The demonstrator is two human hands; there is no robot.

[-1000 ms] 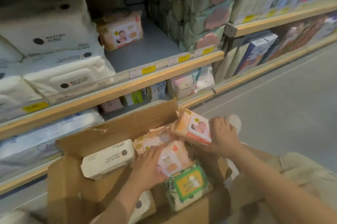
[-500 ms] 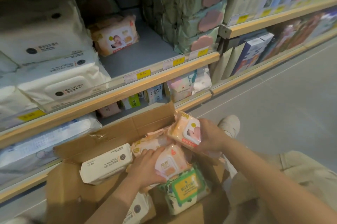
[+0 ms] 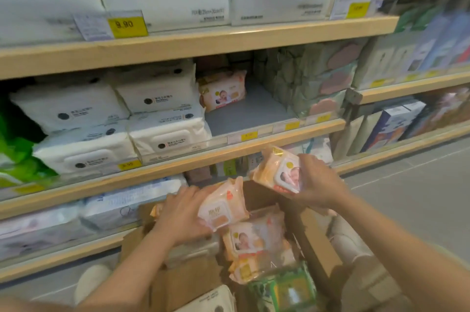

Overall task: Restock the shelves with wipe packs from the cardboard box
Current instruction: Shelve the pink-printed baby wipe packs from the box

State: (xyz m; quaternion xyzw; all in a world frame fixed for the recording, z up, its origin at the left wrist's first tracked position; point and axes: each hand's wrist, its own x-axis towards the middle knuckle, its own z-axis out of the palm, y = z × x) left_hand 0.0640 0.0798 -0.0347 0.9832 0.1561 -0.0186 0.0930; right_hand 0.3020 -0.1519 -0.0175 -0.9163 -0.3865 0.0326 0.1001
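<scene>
Two orange wipe packs up over the cardboard box: left pack in left hand, right pack in right hand, fingers curled round each. One same pack far back on middle shelf, white packs left.

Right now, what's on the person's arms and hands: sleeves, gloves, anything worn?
Nothing visible. The left hand and right hand are bare, no gloves, rings or watch showing. Both forearms are uncovered as far as the frame edge; no sleeve appears.

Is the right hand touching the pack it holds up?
Touching: the head view shows the right hand gripping the orange pack at its end.
</scene>
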